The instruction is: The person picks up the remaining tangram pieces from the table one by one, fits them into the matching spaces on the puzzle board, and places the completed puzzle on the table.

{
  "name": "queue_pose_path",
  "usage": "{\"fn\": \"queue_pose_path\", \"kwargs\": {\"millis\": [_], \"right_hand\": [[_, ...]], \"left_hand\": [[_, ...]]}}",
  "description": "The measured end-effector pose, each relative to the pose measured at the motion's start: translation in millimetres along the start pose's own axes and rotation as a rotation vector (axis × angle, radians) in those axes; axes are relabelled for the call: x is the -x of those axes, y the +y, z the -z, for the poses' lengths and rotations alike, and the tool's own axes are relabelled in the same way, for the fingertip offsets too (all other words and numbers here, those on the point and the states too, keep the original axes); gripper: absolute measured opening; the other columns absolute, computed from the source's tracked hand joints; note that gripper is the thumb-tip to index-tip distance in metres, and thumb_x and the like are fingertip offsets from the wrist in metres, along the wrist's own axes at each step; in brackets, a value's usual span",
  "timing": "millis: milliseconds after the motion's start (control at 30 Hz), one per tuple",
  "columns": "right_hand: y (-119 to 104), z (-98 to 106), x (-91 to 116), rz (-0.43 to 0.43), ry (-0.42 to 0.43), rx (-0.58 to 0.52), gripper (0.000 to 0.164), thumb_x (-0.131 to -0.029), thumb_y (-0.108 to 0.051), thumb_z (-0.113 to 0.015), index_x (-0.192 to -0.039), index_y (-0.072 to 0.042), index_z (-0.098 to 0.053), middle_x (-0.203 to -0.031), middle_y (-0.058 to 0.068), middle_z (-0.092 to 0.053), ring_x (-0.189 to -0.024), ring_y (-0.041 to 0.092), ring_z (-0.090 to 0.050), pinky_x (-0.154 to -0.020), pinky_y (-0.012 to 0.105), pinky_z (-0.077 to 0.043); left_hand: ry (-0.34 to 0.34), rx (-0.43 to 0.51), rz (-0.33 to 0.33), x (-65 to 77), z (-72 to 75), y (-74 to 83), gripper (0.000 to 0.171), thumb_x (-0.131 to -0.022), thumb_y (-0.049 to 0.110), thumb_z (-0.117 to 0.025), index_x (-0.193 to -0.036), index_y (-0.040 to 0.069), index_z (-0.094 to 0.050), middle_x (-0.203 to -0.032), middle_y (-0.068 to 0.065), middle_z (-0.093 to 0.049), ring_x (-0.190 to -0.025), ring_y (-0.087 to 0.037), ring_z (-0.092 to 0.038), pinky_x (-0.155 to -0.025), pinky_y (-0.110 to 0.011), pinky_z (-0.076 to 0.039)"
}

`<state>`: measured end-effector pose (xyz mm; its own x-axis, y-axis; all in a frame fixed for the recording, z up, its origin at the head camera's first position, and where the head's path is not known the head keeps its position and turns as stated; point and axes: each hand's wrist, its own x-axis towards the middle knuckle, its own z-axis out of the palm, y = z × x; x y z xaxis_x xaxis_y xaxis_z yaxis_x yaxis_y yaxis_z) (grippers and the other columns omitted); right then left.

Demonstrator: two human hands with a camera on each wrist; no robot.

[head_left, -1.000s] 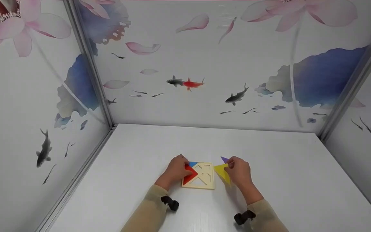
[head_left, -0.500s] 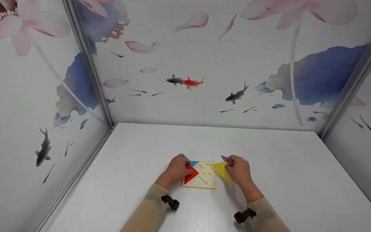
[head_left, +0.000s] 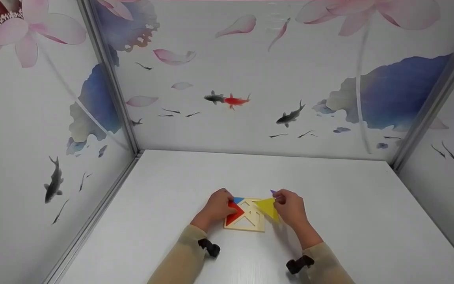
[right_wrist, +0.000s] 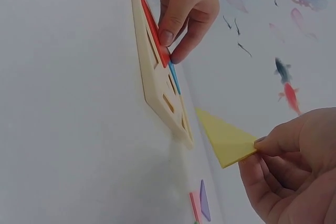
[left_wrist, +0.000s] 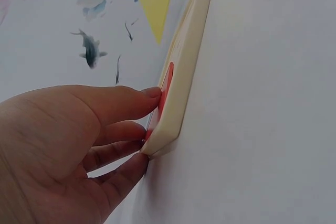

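Observation:
On the white table lies a wooden tangram board (head_left: 259, 226) with cut-out recesses. A red triangle (head_left: 236, 215) and a partly hidden blue piece (head_left: 238, 200) sit in its left side. My left hand (head_left: 218, 205) grips that left edge, its thumb on the red triangle and other fingertips at the rim. My right hand (head_left: 291, 207) pinches a yellow triangle (head_left: 266, 207) by one edge, thumb against fingers. In the right wrist view the yellow triangle (right_wrist: 227, 139) is raised and tilted, apart from the board; in the head view it overlaps the board's right edge.
Beyond my right hand lies a purple piece (head_left: 273, 192), mostly hidden. The right wrist view shows a purple piece (right_wrist: 204, 201), a red piece (right_wrist: 195, 206) and a sliver of green. Printed walls (head_left: 227, 134) enclose the table at the back and sides.
My right hand has shifted slightly left, bringing the yellow triangle from beside the board to over its right edge in the head view. The left hand keeps its hold on the board.

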<state>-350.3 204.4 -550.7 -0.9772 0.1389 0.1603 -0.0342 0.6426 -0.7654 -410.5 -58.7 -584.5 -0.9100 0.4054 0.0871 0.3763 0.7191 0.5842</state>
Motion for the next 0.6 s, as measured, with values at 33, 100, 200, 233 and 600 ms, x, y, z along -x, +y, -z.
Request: {"fn": "queue_pose_path", "kwargs": {"millis": [33, 100, 200, 233, 600], "right_hand": [[-0.4, -0.5, -0.2, -0.001, -0.005, -0.006, 0.019, -0.095, 0.0, -0.072, -0.113, -0.003, -0.076, -0.102, 0.011, -0.074, -0.092, 0.023, -0.066, -0.085, 0.037, -0.059], [-0.6, -2.0, -0.5, -0.005, -0.012, -0.015, 0.019, -0.095, 0.0, -0.072, -0.113, -0.004, -0.076, -0.104, 0.01, -0.074, -0.093, 0.022, -0.066, -0.087, 0.037, -0.06], [-0.4, -4.2, -0.6, 0.002, -0.03, -0.032, 0.02, -0.095, 0.0, -0.072, -0.114, -0.005, -0.077, -0.107, 0.009, -0.075, -0.094, 0.021, -0.067, -0.089, 0.038, -0.061], [-0.2, -4.9, -0.5, 0.002, -0.038, -0.043, 0.02, -0.096, -0.001, -0.072, -0.115, -0.006, -0.077, -0.107, 0.009, -0.075, -0.094, 0.021, -0.066, -0.089, 0.037, -0.061], [-1.6, -7.7, -0.1, 0.073, -0.088, -0.094, 0.019, -0.096, 0.0, -0.072, -0.113, -0.006, -0.079, -0.101, 0.007, -0.077, -0.082, 0.016, -0.065, -0.077, 0.028, -0.058]], "left_hand": [[-0.002, 0.003, 0.002, 0.0, 0.1, 0.3, 0.043, -0.094, 0.025, -0.08, -0.125, -0.003, -0.074, -0.123, -0.01, -0.066, -0.118, -0.027, -0.062, -0.109, -0.045, -0.051], [-0.008, 0.003, 0.009, 0.0, 0.1, 0.7, 0.044, -0.094, 0.026, -0.08, -0.127, -0.003, -0.074, -0.124, -0.01, -0.065, -0.119, -0.026, -0.062, -0.11, -0.045, -0.051], [-0.015, -0.001, 0.016, -0.3, -0.3, 0.5, 0.045, -0.094, 0.026, -0.08, -0.128, -0.002, -0.074, -0.124, -0.01, -0.065, -0.118, -0.025, -0.061, -0.11, -0.045, -0.051], [-0.017, -0.002, 0.019, -0.5, -0.4, 0.3, 0.045, -0.094, 0.026, -0.08, -0.128, -0.002, -0.074, -0.124, -0.009, -0.065, -0.118, -0.025, -0.061, -0.11, -0.044, -0.051], [0.0, -0.01, 0.0, 0.0, -0.5, -0.3, 0.04, -0.094, 0.024, -0.081, -0.124, -0.001, -0.075, -0.122, -0.008, -0.066, -0.116, -0.024, -0.062, -0.109, -0.043, -0.051]]}}
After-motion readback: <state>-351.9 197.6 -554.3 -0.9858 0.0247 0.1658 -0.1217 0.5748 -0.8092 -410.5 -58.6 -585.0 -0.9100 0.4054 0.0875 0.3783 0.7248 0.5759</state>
